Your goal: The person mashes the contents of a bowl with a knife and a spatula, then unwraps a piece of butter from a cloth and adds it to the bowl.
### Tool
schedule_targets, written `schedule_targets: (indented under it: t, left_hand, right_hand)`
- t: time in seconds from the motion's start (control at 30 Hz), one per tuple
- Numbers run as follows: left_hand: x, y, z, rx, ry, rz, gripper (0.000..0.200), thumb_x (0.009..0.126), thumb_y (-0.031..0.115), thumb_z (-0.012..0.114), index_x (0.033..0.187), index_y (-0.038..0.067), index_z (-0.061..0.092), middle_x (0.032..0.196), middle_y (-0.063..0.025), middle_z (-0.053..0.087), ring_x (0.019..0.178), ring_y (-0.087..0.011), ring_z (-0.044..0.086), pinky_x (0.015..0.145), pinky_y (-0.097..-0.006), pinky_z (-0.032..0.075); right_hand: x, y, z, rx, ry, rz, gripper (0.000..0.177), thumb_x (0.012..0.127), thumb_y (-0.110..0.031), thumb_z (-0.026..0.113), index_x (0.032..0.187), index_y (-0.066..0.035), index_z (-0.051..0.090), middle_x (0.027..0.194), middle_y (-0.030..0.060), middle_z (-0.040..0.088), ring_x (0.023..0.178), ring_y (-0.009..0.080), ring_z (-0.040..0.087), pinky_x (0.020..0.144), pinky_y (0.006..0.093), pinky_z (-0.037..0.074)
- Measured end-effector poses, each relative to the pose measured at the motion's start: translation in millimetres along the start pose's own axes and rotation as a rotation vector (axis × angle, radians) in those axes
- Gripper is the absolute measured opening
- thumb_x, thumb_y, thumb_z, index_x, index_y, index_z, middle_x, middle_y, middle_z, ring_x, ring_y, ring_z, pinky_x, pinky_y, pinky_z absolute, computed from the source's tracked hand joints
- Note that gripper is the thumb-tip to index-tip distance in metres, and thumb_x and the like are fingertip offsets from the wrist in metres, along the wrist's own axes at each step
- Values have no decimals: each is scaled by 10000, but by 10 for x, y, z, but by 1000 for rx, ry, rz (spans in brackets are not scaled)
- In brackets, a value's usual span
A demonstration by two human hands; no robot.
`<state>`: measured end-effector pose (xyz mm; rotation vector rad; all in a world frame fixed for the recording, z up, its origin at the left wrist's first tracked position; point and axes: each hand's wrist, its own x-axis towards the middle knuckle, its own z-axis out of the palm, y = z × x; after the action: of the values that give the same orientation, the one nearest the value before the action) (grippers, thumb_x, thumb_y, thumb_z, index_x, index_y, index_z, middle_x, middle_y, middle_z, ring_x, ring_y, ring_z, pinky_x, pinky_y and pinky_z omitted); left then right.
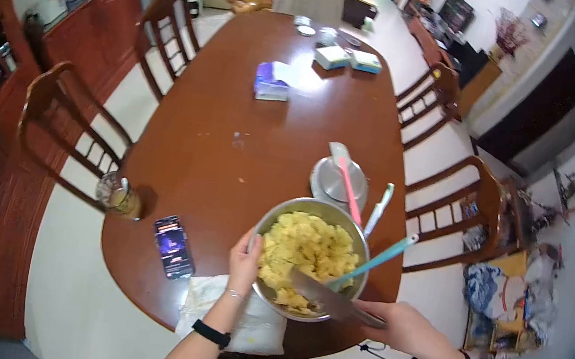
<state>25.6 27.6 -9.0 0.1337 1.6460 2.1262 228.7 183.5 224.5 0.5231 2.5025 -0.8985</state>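
A metal bowl (272, 221) full of yellow mash (307, 244) stands near the front edge of the table. My left hand (243, 260) grips the bowl's left rim, thumb near the top edge. In my right hand (403, 328) is the handle of a wide metal spatula (328, 300), its blade down in the mash at the bowl's front. A teal-handled tool (385, 257) leans in the bowl on the right. Behind the bowl, a pink-handled spatula (349, 186) lies over a round metal dish (330, 179), with a white-handled tool (378, 209) beside it.
A phone (174, 247) and a glass (126, 199) stand left of the bowl on the table (197, 125). A white cloth (261, 329) lies at the front edge. Farther back are a tissue pack (272, 83) and small boxes (332, 57). Chairs (74, 126) line both sides.
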Motion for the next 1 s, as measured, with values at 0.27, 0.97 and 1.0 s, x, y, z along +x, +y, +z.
schedule_targets:
  t: [0.27,0.97,1.0]
  left_hand:
    - [-99,144,102,11,25,39,355,980,198,502,1248,-30,544,1200,-81,593,1079,-134,535,950,-278,413]
    - [-116,42,76,-121,50,-29,360,976,203,514,1258,-20,539,1175,-63,602,1048,-122,547,916,-267,433]
    - [-111,32,72,-108,47,-15,350,975,181,514,1253,-29,541,1178,-75,605,1056,-124,549,924,-266,432]
  right_hand:
    - [396,100,145,278,-317,165,582,811,-91,602,1372,-120,447,755,139,629,548,213,592,539,339,518]
    - [-21,296,186,537,-122,239,516,860,-166,657,1344,-113,488,634,37,596,495,128,550,436,270,437]
    - [-55,211,141,219,-66,110,534,844,-159,649,1346,-106,477,648,90,612,531,204,586,483,327,471]
